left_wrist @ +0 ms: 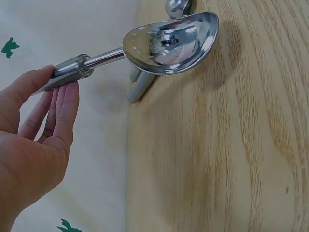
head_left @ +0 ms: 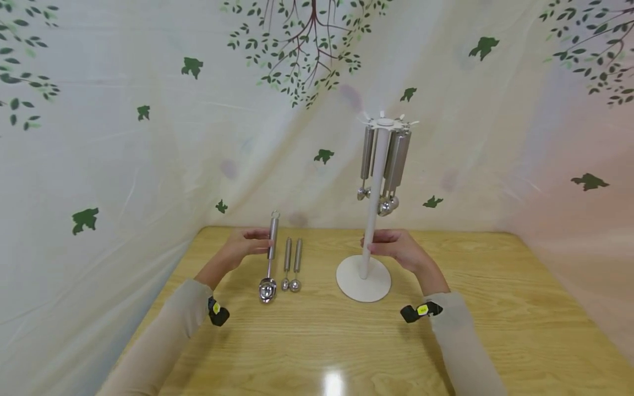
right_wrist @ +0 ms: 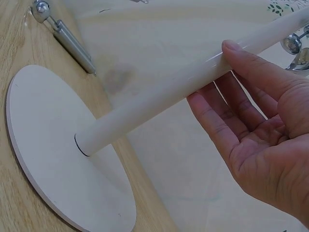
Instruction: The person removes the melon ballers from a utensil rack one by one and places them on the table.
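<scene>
My left hand (head_left: 241,248) pinches the steel handle of a metal scoop (head_left: 274,228) between thumb and fingertips. In the left wrist view, the wide oval bowl of the scoop (left_wrist: 193,46) is raised over the table, with its shadow beneath. My right hand (head_left: 402,252) holds the white pole of an upright utensil stand (head_left: 378,176), thumb on one side and fingers on the other. Several steel utensils (head_left: 398,159) hang by their handles from the hooks around the stand's top. Its round white base (right_wrist: 53,159) rests on the wooden table.
Two smaller ball-ended steel scoops, a left one (head_left: 288,256) and a right one (head_left: 298,256), lie side by side between the held scoop and the stand. Behind the wooden table (head_left: 297,346) hangs a pale leaf-patterned curtain (head_left: 277,165).
</scene>
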Motion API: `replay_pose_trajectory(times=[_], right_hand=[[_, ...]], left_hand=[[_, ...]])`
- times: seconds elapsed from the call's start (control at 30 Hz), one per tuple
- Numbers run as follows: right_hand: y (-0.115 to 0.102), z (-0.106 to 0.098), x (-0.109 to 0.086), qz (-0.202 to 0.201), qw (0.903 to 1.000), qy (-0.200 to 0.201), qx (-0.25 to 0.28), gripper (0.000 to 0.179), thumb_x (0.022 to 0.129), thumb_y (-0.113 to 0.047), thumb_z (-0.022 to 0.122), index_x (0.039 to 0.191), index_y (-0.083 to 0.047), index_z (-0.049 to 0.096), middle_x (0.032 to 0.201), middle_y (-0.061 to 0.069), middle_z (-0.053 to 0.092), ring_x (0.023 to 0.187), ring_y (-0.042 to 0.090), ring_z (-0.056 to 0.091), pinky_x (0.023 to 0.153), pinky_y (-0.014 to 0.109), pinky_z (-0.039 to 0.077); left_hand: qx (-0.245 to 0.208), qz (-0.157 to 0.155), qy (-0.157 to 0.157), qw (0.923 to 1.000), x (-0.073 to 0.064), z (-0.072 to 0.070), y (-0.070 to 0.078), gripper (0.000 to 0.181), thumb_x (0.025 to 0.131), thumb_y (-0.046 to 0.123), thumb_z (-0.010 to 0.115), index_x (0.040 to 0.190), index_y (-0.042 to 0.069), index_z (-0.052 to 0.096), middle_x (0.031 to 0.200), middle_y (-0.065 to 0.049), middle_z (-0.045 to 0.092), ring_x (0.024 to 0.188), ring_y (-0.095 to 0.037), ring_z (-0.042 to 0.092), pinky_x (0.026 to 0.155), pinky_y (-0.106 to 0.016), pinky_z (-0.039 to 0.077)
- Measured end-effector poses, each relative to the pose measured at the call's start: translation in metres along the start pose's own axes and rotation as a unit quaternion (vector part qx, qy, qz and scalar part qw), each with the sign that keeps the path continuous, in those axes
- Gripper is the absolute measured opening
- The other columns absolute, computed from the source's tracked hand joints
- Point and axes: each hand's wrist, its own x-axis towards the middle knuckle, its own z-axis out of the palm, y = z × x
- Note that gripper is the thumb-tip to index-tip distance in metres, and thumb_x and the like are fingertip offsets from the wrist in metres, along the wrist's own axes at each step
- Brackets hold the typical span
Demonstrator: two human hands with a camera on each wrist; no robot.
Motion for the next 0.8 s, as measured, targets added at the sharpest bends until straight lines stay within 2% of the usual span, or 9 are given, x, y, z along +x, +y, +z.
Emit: replay_pose_trajectory(times=[0.23,0.47,0.67,0.8], right_hand=[[-0.002,0.003,0.000,-0.005,1.0000,-0.005,0.000,0.049,0.092,-0.009,0.074,0.132,0.014,0.057,0.128,0.030,0.066,0.107,0.015,0.073,0.097,0.029,0.059],[-0.004,0.003,0.000,-0.002,1.0000,-0.006,-0.007,0.051,0.092,-0.010,0.075,0.133,0.014,0.057,0.127,0.028,0.067,0.107,0.015,0.073,0.098,0.032,0.059],[-0.003,0.002,0.000,0.001,1.0000,-0.003,-0.009,0.051,0.092,-0.011,0.075,0.134,0.013,0.057,0.127,0.025,0.069,0.108,0.015,0.073,0.099,0.032,0.058],[-0.002,0.001,-0.001,0.000,1.0000,-0.003,-0.007,0.049,0.092,-0.012,0.076,0.133,0.011,0.059,0.122,0.015,0.074,0.108,0.014,0.073,0.098,0.030,0.058]], left_hand=[[-0.008,0.006,0.002,0.9999,0.002,0.001,-0.005,0.046,0.093,0.000,0.071,0.133,-0.014,0.056,0.107,-0.005,0.074,0.090,-0.012,0.073,0.096,-0.038,0.061],[-0.012,-0.001,0.010,0.9999,0.011,0.001,-0.016,0.044,0.093,0.002,0.071,0.133,-0.013,0.056,0.101,0.001,0.074,0.091,-0.012,0.073,0.096,-0.037,0.061],[-0.006,-0.016,0.038,0.9991,0.016,0.006,-0.019,0.043,0.093,0.004,0.072,0.132,-0.010,0.058,0.107,-0.004,0.073,0.092,-0.012,0.072,0.096,-0.037,0.060],[0.003,-0.037,0.061,0.9975,0.018,0.010,-0.021,0.042,0.093,0.005,0.073,0.130,-0.008,0.060,0.114,-0.011,0.072,0.095,-0.017,0.073,0.095,-0.034,0.061]])
